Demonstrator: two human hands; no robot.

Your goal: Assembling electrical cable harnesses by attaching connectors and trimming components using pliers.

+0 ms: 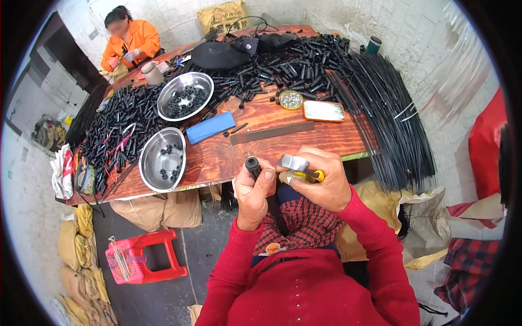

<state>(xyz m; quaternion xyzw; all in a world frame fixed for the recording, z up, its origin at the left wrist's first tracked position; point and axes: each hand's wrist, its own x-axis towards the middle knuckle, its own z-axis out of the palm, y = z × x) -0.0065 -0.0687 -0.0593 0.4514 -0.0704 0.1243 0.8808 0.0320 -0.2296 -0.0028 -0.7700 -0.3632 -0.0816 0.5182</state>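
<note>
My left hand is closed round a black plastic tube, its round end pointing up. The dark length below the fist runs down toward my lap. Close beside it, my right hand grips a small hammer with a silver metal head and a yellow-and-black handle. The hammer head is a little to the right of the tube's end, apart from it. Beyond my hands on the wooden table lie a flat brown bar, a blue folded cloth and a small black rod.
Two steel bowls hold black ring-shaped parts. Black tubes are heaped across the table, and long black rods lie bundled at right. A round tin and a white tray stand nearby. A co-worker in orange sits at far left; a red stool is on the floor.
</note>
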